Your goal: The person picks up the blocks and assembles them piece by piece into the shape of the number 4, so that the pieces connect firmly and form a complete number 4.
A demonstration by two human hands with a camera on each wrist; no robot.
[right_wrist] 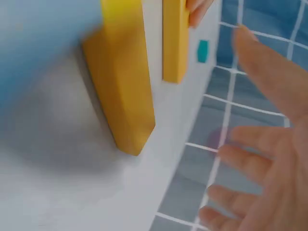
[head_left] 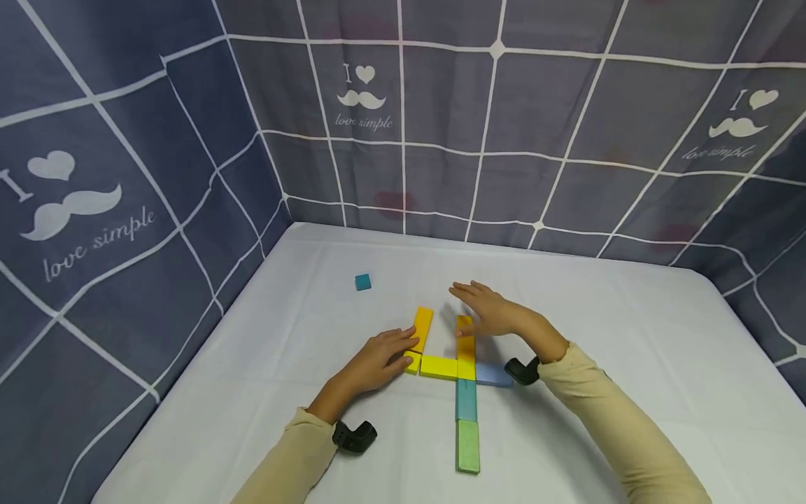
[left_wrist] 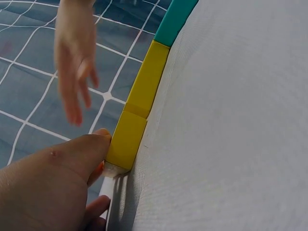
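Flat coloured blocks lie joined on the white cloth. My left hand (head_left: 380,358) rests at the left end, its fingertips touching the upright orange block (head_left: 423,329). Its thumb touches the small yellow block (left_wrist: 126,143), seen close in the left wrist view. A longer yellow block (head_left: 439,367) runs from there to the yellow lower end of a second orange block (head_left: 465,348). Over that orange block hovers my right hand (head_left: 494,309), fingers spread and holding nothing. In the right wrist view the same hand (right_wrist: 269,159) is apart from the blocks.
Below the yellow junction lie a teal block (head_left: 466,400) and a green block (head_left: 468,446). A blue block (head_left: 494,374) extends right, beneath the right wrist camera (head_left: 522,371). A small teal cube (head_left: 362,282) sits farther back. Grey checked curtains (head_left: 441,91) stand behind the table.
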